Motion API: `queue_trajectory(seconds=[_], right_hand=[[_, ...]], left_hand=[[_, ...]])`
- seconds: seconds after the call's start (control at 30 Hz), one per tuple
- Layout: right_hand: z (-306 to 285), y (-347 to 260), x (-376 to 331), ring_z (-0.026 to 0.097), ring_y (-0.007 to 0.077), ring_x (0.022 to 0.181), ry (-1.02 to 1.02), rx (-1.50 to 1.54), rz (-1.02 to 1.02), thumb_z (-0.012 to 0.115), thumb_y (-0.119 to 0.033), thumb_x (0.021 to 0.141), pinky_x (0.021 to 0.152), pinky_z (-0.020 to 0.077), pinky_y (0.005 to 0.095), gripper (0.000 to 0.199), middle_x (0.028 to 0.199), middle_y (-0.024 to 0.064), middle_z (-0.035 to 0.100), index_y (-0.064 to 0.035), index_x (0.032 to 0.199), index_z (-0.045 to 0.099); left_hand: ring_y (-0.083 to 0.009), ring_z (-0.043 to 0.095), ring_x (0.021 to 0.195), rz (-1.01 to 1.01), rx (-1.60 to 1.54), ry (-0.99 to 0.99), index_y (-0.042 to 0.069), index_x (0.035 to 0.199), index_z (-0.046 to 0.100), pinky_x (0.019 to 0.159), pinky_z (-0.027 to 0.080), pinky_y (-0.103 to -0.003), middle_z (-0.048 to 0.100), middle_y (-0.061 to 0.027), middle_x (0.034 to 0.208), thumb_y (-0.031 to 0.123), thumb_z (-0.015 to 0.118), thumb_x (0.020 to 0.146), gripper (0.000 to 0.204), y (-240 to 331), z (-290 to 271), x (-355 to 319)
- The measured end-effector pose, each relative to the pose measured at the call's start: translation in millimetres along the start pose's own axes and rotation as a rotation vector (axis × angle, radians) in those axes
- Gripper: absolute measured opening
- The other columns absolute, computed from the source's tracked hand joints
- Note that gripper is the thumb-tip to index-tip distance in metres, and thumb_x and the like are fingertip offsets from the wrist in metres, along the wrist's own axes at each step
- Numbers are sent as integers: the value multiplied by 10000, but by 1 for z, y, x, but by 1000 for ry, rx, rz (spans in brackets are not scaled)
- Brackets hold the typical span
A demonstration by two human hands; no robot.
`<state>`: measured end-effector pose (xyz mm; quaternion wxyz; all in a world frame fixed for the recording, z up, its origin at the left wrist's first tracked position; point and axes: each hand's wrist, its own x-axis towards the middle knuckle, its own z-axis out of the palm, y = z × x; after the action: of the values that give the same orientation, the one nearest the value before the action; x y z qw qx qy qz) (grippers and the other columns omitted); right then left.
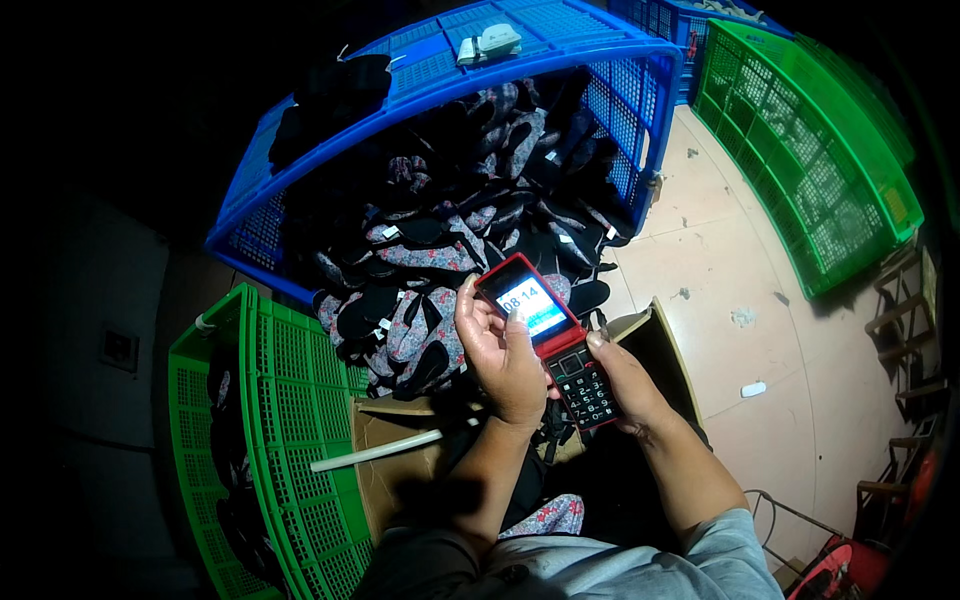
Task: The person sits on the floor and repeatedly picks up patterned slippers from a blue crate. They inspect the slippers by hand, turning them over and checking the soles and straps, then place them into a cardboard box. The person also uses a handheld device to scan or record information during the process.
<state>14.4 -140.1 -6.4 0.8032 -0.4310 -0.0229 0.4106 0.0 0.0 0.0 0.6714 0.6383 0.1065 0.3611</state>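
Both hands are on one red flip phone [557, 343], unfolded and held right in front of the person, above an open cardboard box [388, 462]. The left hand [502, 368] is curled around the screen half, thumb lying over the lit display, while the right hand [637, 388] is mostly closed on the keypad half, thumb up by the hinge. Shell looks like smooth hard plastic, glossy red edges, black keys in a neat grid. Behind it there's a big heap of fabric pieces [425, 257], soft, rounded shapes in black and floral print, spilling out of a blue mesh-sided plastic crate [425, 42]. A green lattice crate [312, 485] sits on the left, and a smooth, straight white rod [385, 449] lies across the cardboard.
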Motion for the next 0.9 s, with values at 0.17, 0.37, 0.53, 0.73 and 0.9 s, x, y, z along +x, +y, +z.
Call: queue_trajectory(seconds=[0.17,0.37,0.53,0.73,0.9], right_hand=[[0,0,0,699,198,842,1,9,4,349,-357,1047,774,575,286,465,998,175,694,-2,1311,492],[0,0,0,694,200,835,0,5,2,345,-360,1047,768,571,287,470,990,176,694,0,1312,492],[1,0,0,691,205,834,6,4,-1,347,-363,1045,771,568,292,476,991,177,693,5,1309,494],[0,0,0,691,207,838,7,9,3,350,-362,1044,776,568,292,480,992,176,692,13,1303,498],[1,-1,-1,695,203,841,9,9,8,355,-366,1043,779,570,290,480,992,174,694,13,1300,501]], left_hand=[[-177,535,1080,5,18,0,-10,1416,304,985,411,-304,536,-158,1215,-77,478,892,556,1,0,0],[-179,535,1083,3,10,0,-14,1419,300,986,411,-308,535,-162,1221,-78,476,890,561,0,0,0],[-177,537,1077,21,11,-5,-14,1419,299,979,414,-306,537,-161,1216,-73,477,894,557,-1,-1,1],[-176,540,1070,14,31,0,-14,1419,297,976,416,-305,538,-159,1213,-61,482,904,549,-3,-1,0],[-172,546,1056,24,40,1,-12,1420,296,965,426,-301,539,-160,1202,-63,477,906,547,-5,-2,0]])
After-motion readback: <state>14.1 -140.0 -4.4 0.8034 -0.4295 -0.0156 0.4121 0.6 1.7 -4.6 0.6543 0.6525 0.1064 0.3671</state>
